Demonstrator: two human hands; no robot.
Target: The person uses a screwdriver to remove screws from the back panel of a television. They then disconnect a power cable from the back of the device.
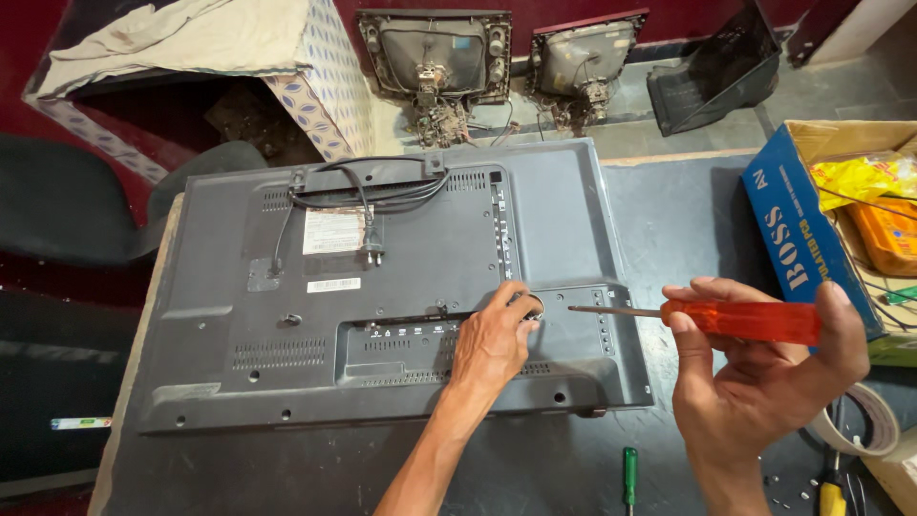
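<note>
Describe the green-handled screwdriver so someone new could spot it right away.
Start at the grey television back panel lying face down on the dark table. Below its lower right corner lies the small green-handled screwdriver, untouched, unlike the orange-handled screwdriver in the right hand.

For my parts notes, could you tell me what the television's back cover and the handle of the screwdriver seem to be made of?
Back cover: probably moulded plastic, matte dark grey, with pressed vent slots. Screwdriver handle in the right hand: likely clear orange plastic, glossy and see-through; its shaft looks like bare metal.

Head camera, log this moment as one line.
left hand: fingers on television back panel | right hand: holds orange-handled screwdriver | green screwdriver: on table
</note>
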